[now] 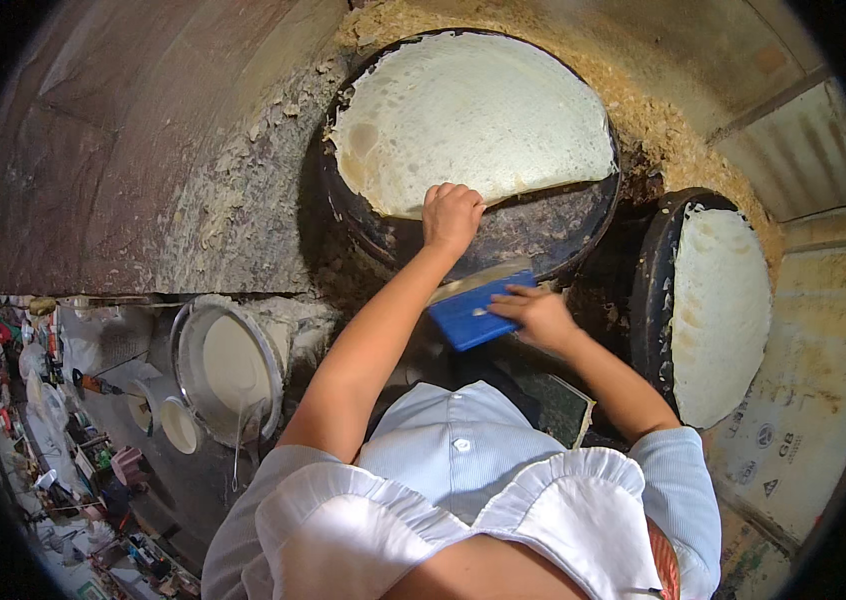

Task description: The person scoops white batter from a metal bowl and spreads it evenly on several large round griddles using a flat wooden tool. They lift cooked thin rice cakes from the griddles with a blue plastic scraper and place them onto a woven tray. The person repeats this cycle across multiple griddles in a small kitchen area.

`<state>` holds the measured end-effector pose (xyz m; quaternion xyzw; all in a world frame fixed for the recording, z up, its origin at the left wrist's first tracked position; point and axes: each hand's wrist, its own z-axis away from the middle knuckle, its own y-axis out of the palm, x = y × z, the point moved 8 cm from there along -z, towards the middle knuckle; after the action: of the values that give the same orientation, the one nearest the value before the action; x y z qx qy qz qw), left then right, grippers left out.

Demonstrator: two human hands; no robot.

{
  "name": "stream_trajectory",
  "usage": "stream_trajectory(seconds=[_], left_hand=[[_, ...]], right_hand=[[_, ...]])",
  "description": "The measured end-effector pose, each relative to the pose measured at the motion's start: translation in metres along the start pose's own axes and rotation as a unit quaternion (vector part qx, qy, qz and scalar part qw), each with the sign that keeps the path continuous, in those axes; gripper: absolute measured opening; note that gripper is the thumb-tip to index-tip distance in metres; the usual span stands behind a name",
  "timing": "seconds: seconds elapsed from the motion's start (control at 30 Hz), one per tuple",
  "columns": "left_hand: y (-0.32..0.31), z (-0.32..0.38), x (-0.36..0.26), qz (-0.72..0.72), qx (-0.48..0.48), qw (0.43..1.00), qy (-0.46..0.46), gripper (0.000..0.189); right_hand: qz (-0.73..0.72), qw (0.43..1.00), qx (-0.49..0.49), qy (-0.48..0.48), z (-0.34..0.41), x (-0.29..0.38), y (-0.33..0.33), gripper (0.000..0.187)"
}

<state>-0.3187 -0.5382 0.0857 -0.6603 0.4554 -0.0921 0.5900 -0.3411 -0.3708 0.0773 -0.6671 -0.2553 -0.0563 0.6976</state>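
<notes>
A large thin pale flatbread covers most of a round dark griddle. Its near edge is lifted or folded back, baring dark metal. My left hand grips that near edge with curled fingers. Below the griddle's rim, my right hand holds a blue flat scraper with a pale edge; the hand is slightly blurred. To the right, a second round griddle carries another pale sheet, which neither hand touches.
At the left stands a metal basin of pale batter with a thin-handled ladle. Smaller containers and a cluttered area lie farther left. Crusted material surrounds the griddles, and a printed panel stands at the right.
</notes>
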Motion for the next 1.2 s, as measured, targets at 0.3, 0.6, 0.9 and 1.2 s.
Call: stream_trajectory(seconds=[0.3,0.6,0.9,1.2], left_hand=[[-0.033,-0.004,-0.062,-0.064,-0.128,0.958,0.247,0.005],[-0.040,-0.013,-0.018,0.032,-0.134,0.987,0.077,0.005],[-0.071,-0.022,-0.039,-0.016,-0.222,0.965,0.140,0.007],[-0.082,-0.034,-0.016,0.001,-0.225,0.972,0.069,0.008]], right_hand=[[0.207,0.922,0.094,0.313,-0.061,-0.145,-0.018,0.008],[-0.193,0.760,-0.340,0.519,0.103,-0.271,-0.067,0.033],[-0.274,0.879,-0.179,0.348,-0.085,-0.166,0.055,0.064],[-0.336,0.679,-0.382,0.530,0.000,-0.346,-0.057,0.041]])
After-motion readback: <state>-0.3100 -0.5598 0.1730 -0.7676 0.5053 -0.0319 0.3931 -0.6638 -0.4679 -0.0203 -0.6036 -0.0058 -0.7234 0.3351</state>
